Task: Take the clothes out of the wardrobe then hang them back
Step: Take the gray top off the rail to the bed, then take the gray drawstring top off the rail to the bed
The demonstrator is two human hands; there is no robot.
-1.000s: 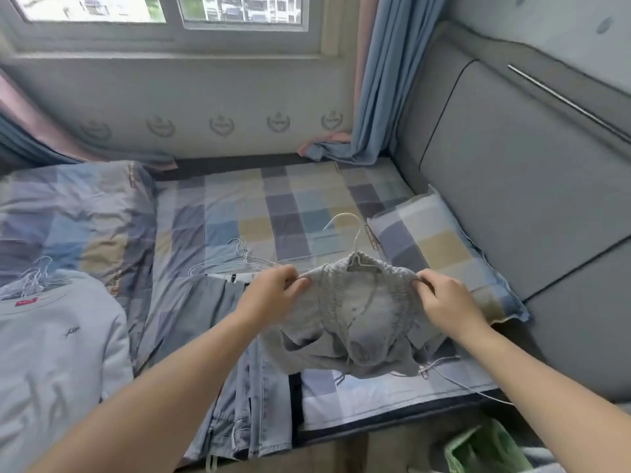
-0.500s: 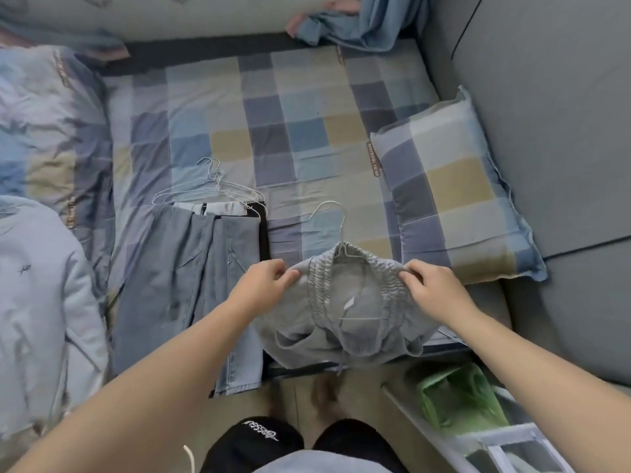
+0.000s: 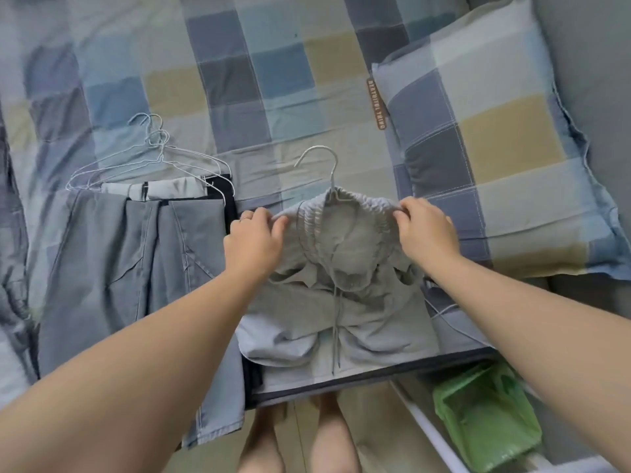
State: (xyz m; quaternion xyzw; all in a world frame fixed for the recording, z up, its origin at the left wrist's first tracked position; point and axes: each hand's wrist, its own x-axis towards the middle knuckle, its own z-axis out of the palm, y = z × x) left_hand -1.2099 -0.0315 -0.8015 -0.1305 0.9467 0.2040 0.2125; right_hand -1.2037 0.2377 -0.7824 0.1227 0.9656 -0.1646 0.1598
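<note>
Shorts, light grey jersey with elastic waistband and drawstring, now rest on the checked blue-and-beige bedsheet by the bed edge; a second ago they hung mid-air. Grip unchanged: left hand and right hand each pinch a waistband end, spread over the thin white wire hanger. Looks seated on it; probably ready for the wardrobe.

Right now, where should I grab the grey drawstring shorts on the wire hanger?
Probably the white wire hanger at its neck below the hook, coming from above: it sticks out free beyond the gathered waistband, and the grey drawstring shorts hang on it.
</note>
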